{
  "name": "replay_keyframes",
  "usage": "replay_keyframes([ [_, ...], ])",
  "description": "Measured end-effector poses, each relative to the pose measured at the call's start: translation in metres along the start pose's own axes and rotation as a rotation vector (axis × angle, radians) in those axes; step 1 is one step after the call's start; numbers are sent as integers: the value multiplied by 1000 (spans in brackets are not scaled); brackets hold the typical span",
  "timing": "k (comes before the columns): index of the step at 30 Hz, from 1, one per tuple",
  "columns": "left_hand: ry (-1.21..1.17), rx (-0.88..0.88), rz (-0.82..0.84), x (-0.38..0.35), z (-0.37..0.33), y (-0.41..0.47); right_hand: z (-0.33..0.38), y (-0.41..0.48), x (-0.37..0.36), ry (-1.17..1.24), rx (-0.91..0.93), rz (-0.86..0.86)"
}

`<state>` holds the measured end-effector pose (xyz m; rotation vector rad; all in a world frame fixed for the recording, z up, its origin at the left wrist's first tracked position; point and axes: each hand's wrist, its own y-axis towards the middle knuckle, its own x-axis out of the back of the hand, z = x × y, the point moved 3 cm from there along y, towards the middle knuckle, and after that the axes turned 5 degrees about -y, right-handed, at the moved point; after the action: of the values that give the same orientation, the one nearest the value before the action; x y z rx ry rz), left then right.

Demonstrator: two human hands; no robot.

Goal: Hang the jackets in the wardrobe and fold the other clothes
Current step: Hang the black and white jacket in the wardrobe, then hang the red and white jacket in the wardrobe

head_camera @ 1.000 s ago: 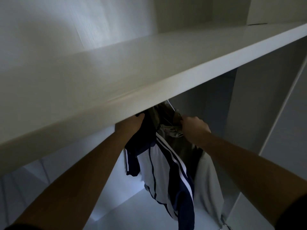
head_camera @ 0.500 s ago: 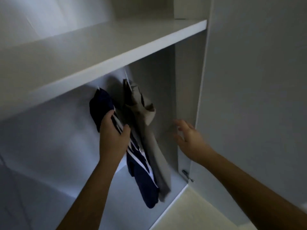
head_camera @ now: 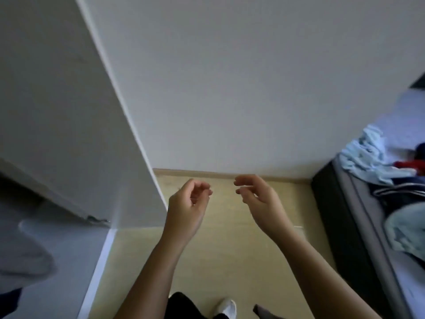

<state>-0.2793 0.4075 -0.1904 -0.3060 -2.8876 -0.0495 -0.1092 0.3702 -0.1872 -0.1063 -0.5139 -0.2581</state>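
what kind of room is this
Probably a bedroom. A white wardrobe stands on the left, a bed along the right edge has loose clothes heaped on it, and a pale wood-look floor lies between them.

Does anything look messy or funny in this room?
Yes. The clothes on the bed at the right lie crumpled in a heap, unfolded: light blue, red and dark striped ones.

Pale wall (head_camera: 230, 77), light wooden floor (head_camera: 230, 261), skirting board (head_camera: 207, 173), dark bed frame (head_camera: 338, 215), perhaps a white sock (head_camera: 226, 307).
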Motion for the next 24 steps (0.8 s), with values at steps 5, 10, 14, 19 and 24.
replay_keyframes([
  [5, 24, -145, 371, -149, -49, 19, -68, -24, 129, 43, -150, -328],
  [10, 20, -170, 646, -277, -72, 40, -137, -54, 219, 97, -338, -557],
  [14, 9, -163, 832, -380, -81, 57, -193, -55, 287, 120, -458, -708],
  [19, 37, -177, 1012, -513, -96, 109, -251, -20, 379, 136, -552, -824],
  [24, 57, -247, 1119, -642, -137, 162, -305, 6, 470, 164, -632, -917],
])
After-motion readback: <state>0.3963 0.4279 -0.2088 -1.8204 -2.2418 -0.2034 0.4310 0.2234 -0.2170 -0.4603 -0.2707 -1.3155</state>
